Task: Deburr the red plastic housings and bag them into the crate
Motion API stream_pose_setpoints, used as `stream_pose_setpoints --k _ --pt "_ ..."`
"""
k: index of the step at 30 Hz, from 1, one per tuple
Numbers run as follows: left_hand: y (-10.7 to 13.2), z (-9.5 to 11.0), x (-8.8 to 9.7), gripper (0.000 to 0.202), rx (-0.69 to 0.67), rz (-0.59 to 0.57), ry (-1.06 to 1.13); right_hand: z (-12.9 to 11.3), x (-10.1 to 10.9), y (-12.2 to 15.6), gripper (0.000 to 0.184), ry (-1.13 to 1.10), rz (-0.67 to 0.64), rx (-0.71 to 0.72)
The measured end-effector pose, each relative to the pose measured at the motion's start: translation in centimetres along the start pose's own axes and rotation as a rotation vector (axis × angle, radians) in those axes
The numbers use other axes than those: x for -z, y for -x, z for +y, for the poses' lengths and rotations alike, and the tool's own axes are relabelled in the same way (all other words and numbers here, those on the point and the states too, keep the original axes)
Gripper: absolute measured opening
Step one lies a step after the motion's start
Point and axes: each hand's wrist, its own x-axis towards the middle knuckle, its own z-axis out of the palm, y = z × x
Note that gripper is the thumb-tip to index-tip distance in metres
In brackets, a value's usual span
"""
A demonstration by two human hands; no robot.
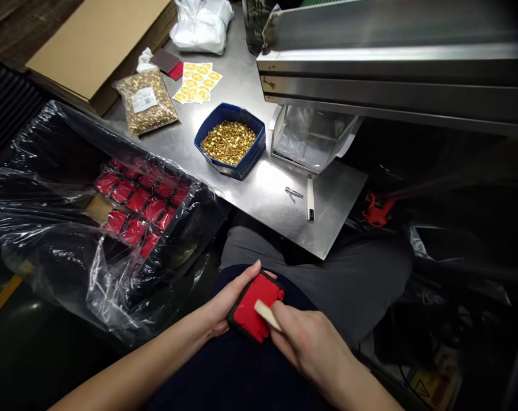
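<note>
My left hand (235, 297) is closed around the edge of a red-faced rectangular piece with a black rim (253, 305), held above my lap. The piece is tilted, and its right edge looks ragged. My right hand (304, 337) grips a flat cream-coloured tool (267, 315), whose blunt end lies over the red face. Whether that end touches the face I cannot tell. The rest of the tool is hidden by my fingers. Several similar red pieces (137, 200) lie in rows in a plastic-lined box (109, 285) to the left.
On the metal table (276, 220) stands a blue bin (253, 154) of small gold-coloured parts. A bag of such parts (150, 108), yellow-printed sticker sheets (199, 83), a white-handled tool (311, 200) and small metal clippers (294, 193) lie there too. A metal beam (370, 80) overhangs the right side.
</note>
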Motion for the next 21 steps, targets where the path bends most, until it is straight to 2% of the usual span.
stream_pose_setpoints --k 5,10,14,19,21 --pt "-0.03 -0.21 -0.27 0.056 -0.01 -0.015 -0.041 -0.26 0.01 0.49 0.014 -0.003 -0.051 0.022" --pt "-0.19 -0.52 -0.12 0.058 0.029 0.012 -0.034 -0.38 0.02 0.42 0.011 0.021 -0.074 -0.05" --pt "-0.27 -0.68 0.15 0.058 0.038 -0.012 -0.016 -0.4 0.16 0.17 0.01 0.031 -0.079 -0.079" --pt "-0.13 -0.53 0.17 0.056 -0.011 -0.007 -0.07 -0.83 0.14 0.12 0.009 -0.053 -0.12 -0.055" --pt "-0.02 -0.4 0.11 0.056 -0.005 -0.005 -0.077 -0.98 0.1 0.07 0.006 -0.063 -0.093 -0.094"
